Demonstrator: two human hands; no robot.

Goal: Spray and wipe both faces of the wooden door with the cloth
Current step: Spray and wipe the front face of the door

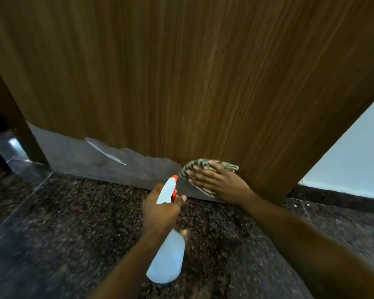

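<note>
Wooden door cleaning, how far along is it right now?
Done: cannot tell; no wet marks show on this face. In hand: the right hand presses the cloth flat, low on the door, while the left hand grips the spray bottle, nozzle toward the door. Left: unclear; the other face is out of sight.

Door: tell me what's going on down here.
A person is cleaning the door low down, near the floor. The right hand presses a striped cloth flat against the wood, beside a grey strip along the door's bottom. The left hand grips a spray bottle, its orange nozzle aimed towards the door near the cloth. Only this face of the door shows, so how much has been wiped cannot be told.
</note>
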